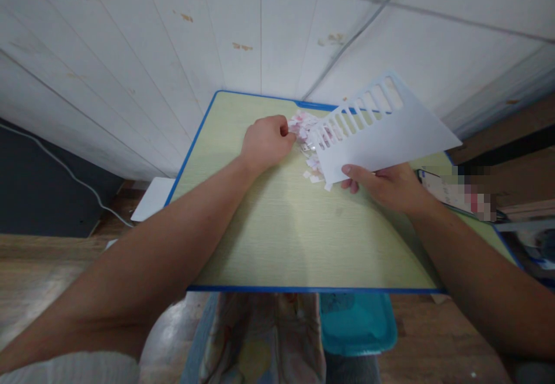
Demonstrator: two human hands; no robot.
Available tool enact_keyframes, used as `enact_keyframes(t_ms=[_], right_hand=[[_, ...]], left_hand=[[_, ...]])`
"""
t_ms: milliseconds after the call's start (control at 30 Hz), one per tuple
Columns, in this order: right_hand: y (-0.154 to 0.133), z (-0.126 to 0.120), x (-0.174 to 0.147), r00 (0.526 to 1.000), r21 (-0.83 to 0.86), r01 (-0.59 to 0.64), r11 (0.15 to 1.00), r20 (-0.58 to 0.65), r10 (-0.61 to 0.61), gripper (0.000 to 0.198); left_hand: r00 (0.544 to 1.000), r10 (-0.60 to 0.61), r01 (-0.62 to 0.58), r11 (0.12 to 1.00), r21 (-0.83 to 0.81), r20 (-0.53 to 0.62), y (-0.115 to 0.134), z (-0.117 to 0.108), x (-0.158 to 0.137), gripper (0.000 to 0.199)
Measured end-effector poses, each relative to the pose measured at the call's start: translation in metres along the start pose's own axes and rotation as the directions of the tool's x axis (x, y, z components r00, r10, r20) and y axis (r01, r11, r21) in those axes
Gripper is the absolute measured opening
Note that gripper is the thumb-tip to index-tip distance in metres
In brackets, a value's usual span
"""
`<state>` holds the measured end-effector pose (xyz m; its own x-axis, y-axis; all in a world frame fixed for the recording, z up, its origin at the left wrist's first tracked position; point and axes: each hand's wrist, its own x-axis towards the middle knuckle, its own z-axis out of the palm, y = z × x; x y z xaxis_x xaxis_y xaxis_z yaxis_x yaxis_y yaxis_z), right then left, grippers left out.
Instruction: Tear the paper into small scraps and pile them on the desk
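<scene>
My right hand (381,186) grips a flat white sheet (381,141) by its lower edge, thumb on top and fingers beneath. A row of rounded slots is cut along the sheet's far side, growing larger toward the upper right. The sheet is held tilted over the table's right half. Under and beside its left end lies a pile of small white and pink paper scraps (303,126). At the left edge of the pile is my left hand (269,141), its fingers curled closed. Whatever those fingers pinch is hidden from view.
The pale table (269,233) has a blue rim and stands against a white panelled wall (234,25). A phone (446,190) lies near its right edge. Below the front edge is a turquoise basin (359,326). Brown boxes (511,170) stand at the right.
</scene>
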<state>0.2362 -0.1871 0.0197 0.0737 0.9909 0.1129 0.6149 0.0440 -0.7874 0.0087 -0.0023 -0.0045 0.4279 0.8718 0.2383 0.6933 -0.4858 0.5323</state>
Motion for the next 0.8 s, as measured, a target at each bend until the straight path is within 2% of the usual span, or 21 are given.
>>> enact_keyframes(t_ms=[300,500,700,800], right_hand=[[0.005,-0.005,0.000,1.000,-0.035,0.003,0.999,-0.020,-0.004,0.053],[0.009,-0.007,-0.001,0.994,-0.107,-0.011,0.994,-0.105,-0.001,0.050],[0.001,-0.009,-0.005,1.000,-0.063,0.010,0.998,-0.027,-0.011,0.054],[-0.006,-0.004,-0.010,0.998,-0.045,0.043,0.998,0.055,-0.040,0.055]], left_hand=[[1.000,-0.011,0.011,1.000,-0.024,0.002,0.000,0.000,0.000,0.013],[1.000,-0.009,0.009,1.000,0.002,-0.001,0.000,0.001,0.001,0.012],[1.000,-0.008,0.008,1.000,-0.008,0.011,0.002,-0.001,0.000,0.013],[1.000,-0.002,0.002,1.000,-0.024,0.005,0.000,0.000,-0.001,0.013]])
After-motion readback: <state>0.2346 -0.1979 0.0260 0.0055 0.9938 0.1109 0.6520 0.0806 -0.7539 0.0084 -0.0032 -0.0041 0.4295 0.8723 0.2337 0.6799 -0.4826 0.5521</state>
